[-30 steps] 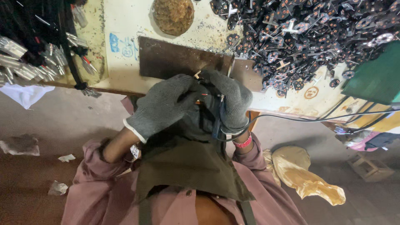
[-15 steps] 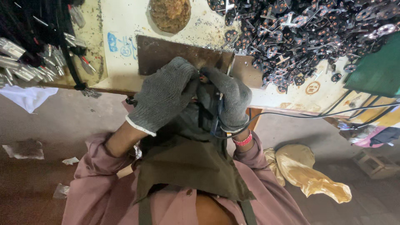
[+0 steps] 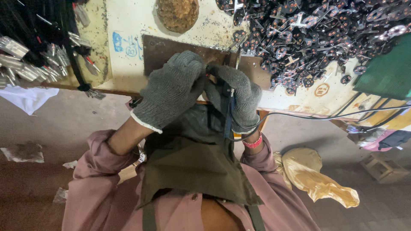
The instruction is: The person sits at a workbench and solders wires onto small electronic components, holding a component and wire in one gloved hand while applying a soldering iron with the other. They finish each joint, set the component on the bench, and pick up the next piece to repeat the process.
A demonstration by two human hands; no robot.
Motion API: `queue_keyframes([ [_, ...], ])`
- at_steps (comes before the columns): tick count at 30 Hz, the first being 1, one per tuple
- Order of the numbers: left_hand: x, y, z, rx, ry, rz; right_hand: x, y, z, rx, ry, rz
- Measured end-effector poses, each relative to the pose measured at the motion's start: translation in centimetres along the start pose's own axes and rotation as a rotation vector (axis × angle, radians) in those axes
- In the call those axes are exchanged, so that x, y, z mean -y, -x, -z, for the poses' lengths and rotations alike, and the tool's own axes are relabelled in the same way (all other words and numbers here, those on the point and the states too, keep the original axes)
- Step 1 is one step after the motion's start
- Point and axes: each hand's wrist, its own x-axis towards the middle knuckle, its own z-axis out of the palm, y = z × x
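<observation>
Gripping a slim blue-handled tool (image 3: 227, 112) with a black cable, the right hand (image 3: 239, 100) in a grey knit glove is closed around it. The left hand (image 3: 171, 90), likewise gloved, pinches what appears to be a small metal part, mostly hidden, above the brown metal plate (image 3: 160, 51) at the bench edge. Dark metal parts (image 3: 308, 38) lie heaped beyond, well apart.
</observation>
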Motion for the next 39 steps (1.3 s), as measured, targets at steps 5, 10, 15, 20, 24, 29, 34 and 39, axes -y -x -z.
queue_keyframes([
  [5,0.0,0.1,-0.3,0.002,-0.027,-0.008,-1.8,3.2,0.6,-0.049,-0.282,-0.192],
  [10,0.1,0.2,-0.8,-0.063,-0.064,-0.032,-2.0,5.9,0.8,-0.027,-0.042,-0.112],
  [15,0.1,0.5,-1.1,-0.079,-0.086,-0.037,-1.9,5.1,0.6,-0.028,-0.072,0.02],
  [20,-0.2,0.6,-0.8,-0.03,-0.062,-0.003,-1.3,3.3,1.1,0.08,-0.08,0.086],
  [24,-0.6,0.4,-0.5,-0.059,-0.017,-0.038,-1.0,2.7,1.4,0.134,-0.105,0.072],
  [29,-0.4,0.6,-0.9,-0.094,-0.033,-0.013,-1.2,2.9,1.5,0.134,-0.108,0.086],
  [34,0.3,1.1,-1.4,-0.12,-0.094,-0.089,-1.6,3.1,1.3,0.098,-0.109,0.083],
  [39,0.5,0.6,-1.7,-0.064,-0.084,-0.03,-1.6,3.1,1.2,0.092,-0.111,0.096],
])
